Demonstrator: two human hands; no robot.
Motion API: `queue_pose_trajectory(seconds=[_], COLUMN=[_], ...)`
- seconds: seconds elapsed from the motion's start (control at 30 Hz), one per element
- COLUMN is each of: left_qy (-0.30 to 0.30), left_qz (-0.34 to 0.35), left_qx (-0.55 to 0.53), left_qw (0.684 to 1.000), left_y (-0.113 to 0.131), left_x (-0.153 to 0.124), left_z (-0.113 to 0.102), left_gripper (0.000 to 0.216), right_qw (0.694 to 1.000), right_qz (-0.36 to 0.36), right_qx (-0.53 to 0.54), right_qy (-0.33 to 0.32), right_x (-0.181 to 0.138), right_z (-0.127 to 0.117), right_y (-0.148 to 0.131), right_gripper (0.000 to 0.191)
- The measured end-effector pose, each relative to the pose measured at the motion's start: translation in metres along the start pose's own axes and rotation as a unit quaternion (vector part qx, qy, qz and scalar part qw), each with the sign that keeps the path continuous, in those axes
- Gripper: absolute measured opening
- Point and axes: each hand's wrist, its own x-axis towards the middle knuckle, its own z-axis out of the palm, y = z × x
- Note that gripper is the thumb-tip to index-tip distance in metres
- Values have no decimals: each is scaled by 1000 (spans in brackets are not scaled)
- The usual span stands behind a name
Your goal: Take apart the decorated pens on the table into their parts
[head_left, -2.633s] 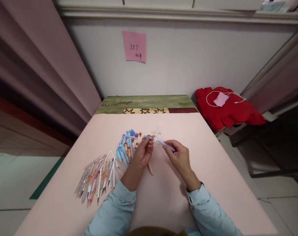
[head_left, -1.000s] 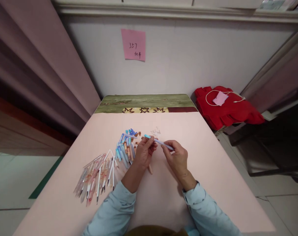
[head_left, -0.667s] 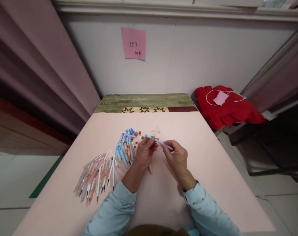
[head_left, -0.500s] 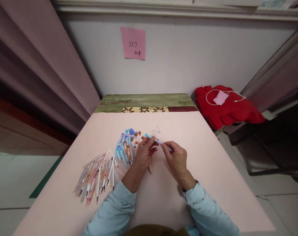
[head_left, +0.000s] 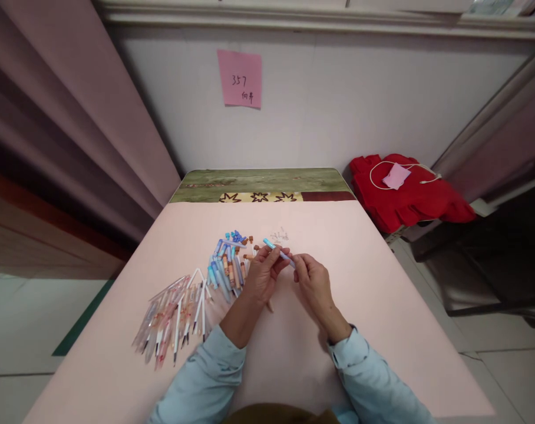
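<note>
My left hand (head_left: 262, 274) pinches a light blue pen barrel (head_left: 268, 242), whose turquoise end points up and left past the fingers. The fingers of my right hand (head_left: 315, 284) are closed around the barrel's lower right end. Just left of my left hand lies a pile of blue and brown pen barrels (head_left: 223, 270). Behind that pile sit small blue pieces (head_left: 236, 237) and small brown pieces (head_left: 251, 239). Tiny thin pieces, perhaps springs (head_left: 280, 237), are scattered beyond my hands. A tan barrel partly shows beneath my left wrist.
At the left of the pink-covered table (head_left: 382, 330) is a heap of pen refills (head_left: 168, 324), white and clear with dark tips. A pink note (head_left: 240, 79) is stuck on the wall. Red cloth (head_left: 395, 200) with a white cord lies past the table's right side.
My right hand has shifted slightly up and left, closer to my left hand along the barrel. The barrel has tilted a little; the piles look unchanged.
</note>
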Motion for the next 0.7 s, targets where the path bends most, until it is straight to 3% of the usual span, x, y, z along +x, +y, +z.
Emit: queue_pose_trajectory(seconds=[0.33,0.53,0.7], left_qy=[22,35,49], left_qz=[32,16,63], left_qx=[-5,30,65], left_qw=[999,999,995], left_y=[5,7,7], left_x=[6,5,5], left_z=[-8,-7,-6], left_gripper=[28,27,25], right_qw=[1000,998,998], right_qz=[-17,-3,-10], right_qx=[4,43,38], right_qy=[1,-37,-49], right_x=[-3,-4,-3], right_z=[1,-2,-1], right_y=[5,0,2], right_gripper=[18,34,42])
